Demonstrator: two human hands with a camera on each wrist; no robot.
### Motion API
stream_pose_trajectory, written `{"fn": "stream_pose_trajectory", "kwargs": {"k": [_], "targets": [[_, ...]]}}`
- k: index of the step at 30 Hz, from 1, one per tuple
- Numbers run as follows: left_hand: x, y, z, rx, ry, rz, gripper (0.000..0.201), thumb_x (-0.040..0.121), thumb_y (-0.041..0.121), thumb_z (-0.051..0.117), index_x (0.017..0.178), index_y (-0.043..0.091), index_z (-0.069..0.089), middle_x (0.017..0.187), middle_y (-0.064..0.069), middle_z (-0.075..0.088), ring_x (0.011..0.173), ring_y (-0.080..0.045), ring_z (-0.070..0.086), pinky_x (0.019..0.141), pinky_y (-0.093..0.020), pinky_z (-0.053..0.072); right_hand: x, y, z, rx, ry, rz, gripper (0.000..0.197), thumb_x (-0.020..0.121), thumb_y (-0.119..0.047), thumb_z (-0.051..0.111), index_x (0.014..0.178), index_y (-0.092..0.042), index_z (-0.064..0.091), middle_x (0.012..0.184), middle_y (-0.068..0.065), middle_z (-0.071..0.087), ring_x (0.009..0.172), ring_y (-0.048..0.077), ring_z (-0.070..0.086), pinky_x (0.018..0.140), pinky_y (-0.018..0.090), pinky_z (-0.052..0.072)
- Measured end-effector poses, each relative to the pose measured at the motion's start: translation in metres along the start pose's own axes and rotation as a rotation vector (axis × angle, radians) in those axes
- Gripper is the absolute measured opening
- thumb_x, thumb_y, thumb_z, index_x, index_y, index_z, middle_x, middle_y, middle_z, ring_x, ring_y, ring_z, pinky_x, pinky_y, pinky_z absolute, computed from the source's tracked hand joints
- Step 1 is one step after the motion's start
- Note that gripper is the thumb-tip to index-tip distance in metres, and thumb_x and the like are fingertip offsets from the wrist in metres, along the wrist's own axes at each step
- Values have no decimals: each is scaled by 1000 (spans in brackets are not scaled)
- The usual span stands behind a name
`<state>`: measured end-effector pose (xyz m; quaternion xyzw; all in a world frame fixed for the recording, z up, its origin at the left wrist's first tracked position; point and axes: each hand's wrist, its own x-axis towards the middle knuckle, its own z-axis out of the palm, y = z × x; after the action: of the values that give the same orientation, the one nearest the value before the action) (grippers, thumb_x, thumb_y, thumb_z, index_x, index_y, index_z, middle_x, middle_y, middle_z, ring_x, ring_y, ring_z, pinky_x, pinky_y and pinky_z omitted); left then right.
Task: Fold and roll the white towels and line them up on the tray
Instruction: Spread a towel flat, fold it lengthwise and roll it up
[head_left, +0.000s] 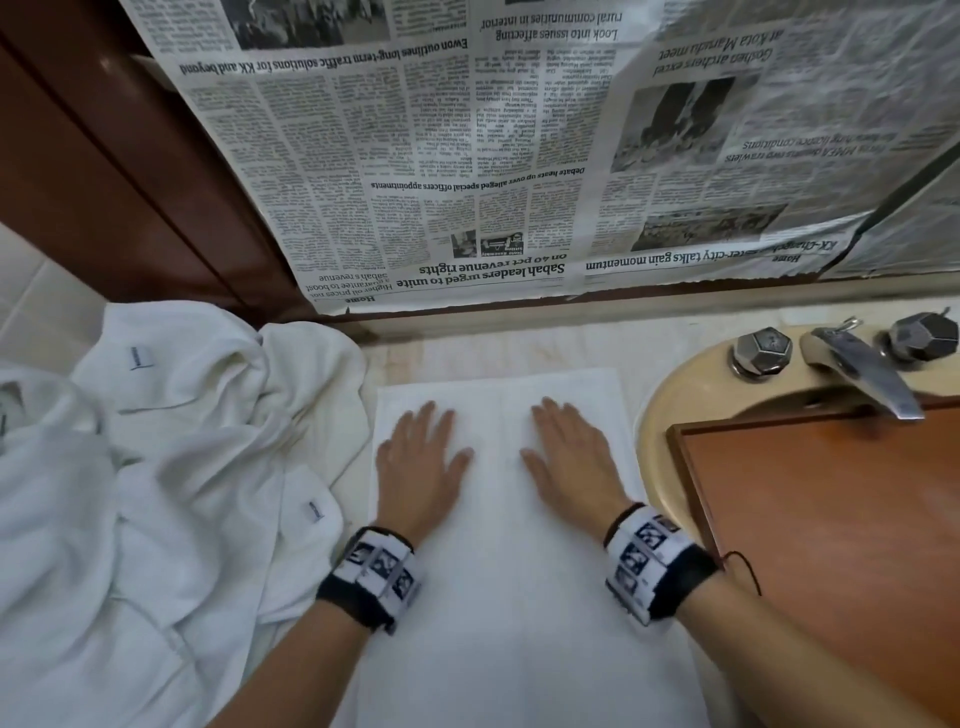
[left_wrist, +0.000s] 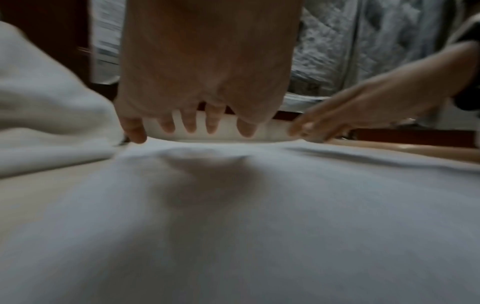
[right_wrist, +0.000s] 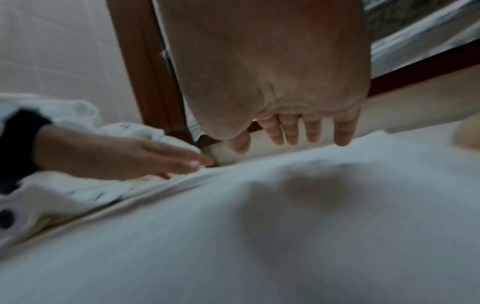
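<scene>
A white towel (head_left: 498, 597) lies spread in a long flat strip on the counter, running from the wall side toward me. My left hand (head_left: 421, 457) rests palm down on its far left part, fingers straight. My right hand (head_left: 569, 454) lies flat on the far right part, fingers straight too. In the left wrist view the left hand (left_wrist: 192, 115) hovers over the towel (left_wrist: 246, 216) with the right hand (left_wrist: 363, 115) beside it. The right wrist view has the right hand (right_wrist: 288, 131) with fingers extended above the towel (right_wrist: 259, 236). A brown wooden tray (head_left: 841, 519) sits over the sink at right.
A heap of loose white towels (head_left: 156, 467) fills the counter at left. A beige sink (head_left: 654, 415) with a chrome faucet (head_left: 857, 374) and two knobs lies at right. Newspaper (head_left: 519, 156) covers the wall behind the counter.
</scene>
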<state>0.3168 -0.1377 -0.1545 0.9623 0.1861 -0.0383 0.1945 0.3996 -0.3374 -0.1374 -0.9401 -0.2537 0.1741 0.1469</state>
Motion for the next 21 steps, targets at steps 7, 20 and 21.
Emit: {"fn": "stream_pose_trajectory", "kwargs": {"k": [7, 20, 21], "targets": [[6, 5, 29, 168, -113, 23, 62, 92, 65, -4, 153, 52, -5, 164, 15, -15, 152, -20, -14, 120, -57, -6, 13, 6, 33, -175, -96, -20, 78, 85, -66, -17, 155, -33, -11, 158, -14, -26, 150, 16, -18, 119, 46, -10], [22, 27, -3, -24, -9, 159, 55, 100, 44, 37, 147, 15, 44, 156, -12, 35, 141, -33, 35, 115, -45, 26, -68, 35, 6, -116, 368, 262, 46, 78, -11, 75, 118, 4, 62, 118, 20, 63, 107, 38, 61, 89, 45, 52], [24, 43, 1, -33, -32, 259, 53, 99, 42, 40, 146, 17, 46, 152, -10, 41, 135, -32, 41, 111, -43, 31, -78, 34, 7, -88, 383, 279, 41, 75, -8, 77, 112, 3, 64, 109, 19, 64, 97, 37, 62, 79, 43, 53]]}}
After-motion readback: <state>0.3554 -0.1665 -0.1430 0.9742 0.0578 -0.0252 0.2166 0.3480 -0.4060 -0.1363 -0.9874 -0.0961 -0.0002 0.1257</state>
